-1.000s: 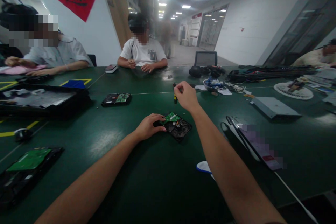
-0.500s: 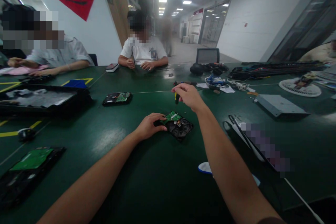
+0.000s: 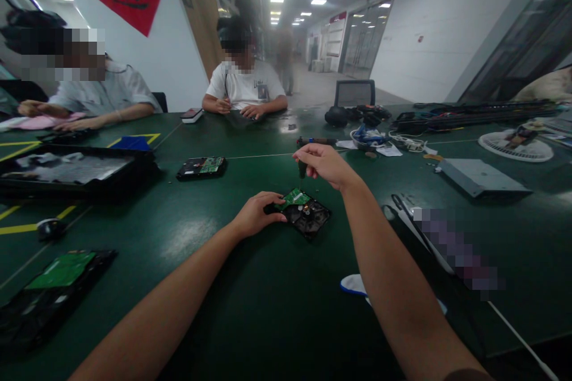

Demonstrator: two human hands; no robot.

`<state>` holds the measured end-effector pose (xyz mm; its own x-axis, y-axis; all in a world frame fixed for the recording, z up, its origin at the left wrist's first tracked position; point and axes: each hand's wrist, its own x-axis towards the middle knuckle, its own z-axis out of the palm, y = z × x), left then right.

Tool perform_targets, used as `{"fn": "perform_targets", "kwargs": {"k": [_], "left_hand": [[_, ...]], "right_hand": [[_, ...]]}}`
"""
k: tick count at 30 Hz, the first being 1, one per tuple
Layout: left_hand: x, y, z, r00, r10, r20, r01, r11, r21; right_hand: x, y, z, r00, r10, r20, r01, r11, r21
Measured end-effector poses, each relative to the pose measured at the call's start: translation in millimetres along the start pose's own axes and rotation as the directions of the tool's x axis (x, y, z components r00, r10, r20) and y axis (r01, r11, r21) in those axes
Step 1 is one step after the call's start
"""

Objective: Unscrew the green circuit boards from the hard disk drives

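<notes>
A hard drive (image 3: 310, 221) with a green circuit board lies on the dark green table in front of me. My left hand (image 3: 260, 213) grips its left edge between thumb and fingers. Above the board, my right hand (image 3: 322, 162) pinches the dark handle of a screwdriver (image 3: 302, 170), which points down at the board's far corner. Whether its tip sits in a screw is too small to make out. A tiny loose piece (image 3: 317, 190) lies just beyond the drive.
Other drives lie at the middle left (image 3: 202, 168) and near left (image 3: 58, 286). A black tray (image 3: 80, 169) stands left. To the right are a grey metal box (image 3: 485, 178), cables and a fan-like white disc (image 3: 513, 147). Two people sit across the table.
The screwdriver's handle has turned in my right fingers: its yellow side showed before, now a dark side shows. My left hand keeps its hold on the drive. The view has shifted slightly.
</notes>
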<state>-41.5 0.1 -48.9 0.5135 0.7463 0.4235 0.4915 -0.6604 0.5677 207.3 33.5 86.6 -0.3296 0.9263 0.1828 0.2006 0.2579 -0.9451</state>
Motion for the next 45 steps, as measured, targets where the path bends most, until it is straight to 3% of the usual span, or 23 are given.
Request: {"fn": "perform_targets", "kwargs": {"k": [10, 13, 16, 22, 32, 40, 42, 45], "left_hand": [[0.0, 2.6, -0.3, 1.000, -0.009, -0.008, 0.009, 1.000, -0.004], [0.0, 2.2, -0.6, 1.000, -0.010, -0.004, 0.010, 1.000, -0.018], [0.3, 3.4, -0.9, 1.000, -0.008, -0.001, 0.008, 1.000, -0.024], [0.7, 5.9, -1.2, 1.000, -0.014, -0.003, 0.014, 1.000, -0.027], [0.5, 5.6, -2.0, 1.000, -0.022, -0.001, 0.022, 1.000, -0.017], [0.4, 7.4, -2.2, 1.000, -0.014, -0.002, 0.014, 1.000, -0.006], [0.5, 8.4, -2.6, 1.000, -0.014, 0.000, 0.014, 1.000, -0.008], [0.6, 8.7, -2.8, 1.000, -0.013, 0.005, 0.013, 1.000, -0.012]], "right_hand": [[-1.8, -4.0, 3.1, 0.994, 0.113, 0.009, -0.112, 0.969, 0.219], [-2.6, -5.2, 2.3, 0.998, 0.061, 0.016, -0.062, 0.992, 0.114], [-1.9, -3.4, 2.7, 0.999, -0.019, -0.050, 0.016, 0.998, -0.062], [2.0, 0.0, 6.9, 0.974, -0.021, -0.226, -0.026, 0.979, -0.203], [-0.1, -0.1, 4.0, 1.000, -0.008, -0.014, 0.009, 0.998, 0.062], [0.3, -0.5, -1.2, 0.959, -0.022, -0.283, -0.060, 0.959, -0.278], [0.4, -0.6, -0.1, 0.968, -0.009, -0.250, -0.049, 0.973, -0.227], [-0.3, -0.3, 1.5, 0.996, -0.005, -0.088, -0.002, 0.997, -0.078]]}}
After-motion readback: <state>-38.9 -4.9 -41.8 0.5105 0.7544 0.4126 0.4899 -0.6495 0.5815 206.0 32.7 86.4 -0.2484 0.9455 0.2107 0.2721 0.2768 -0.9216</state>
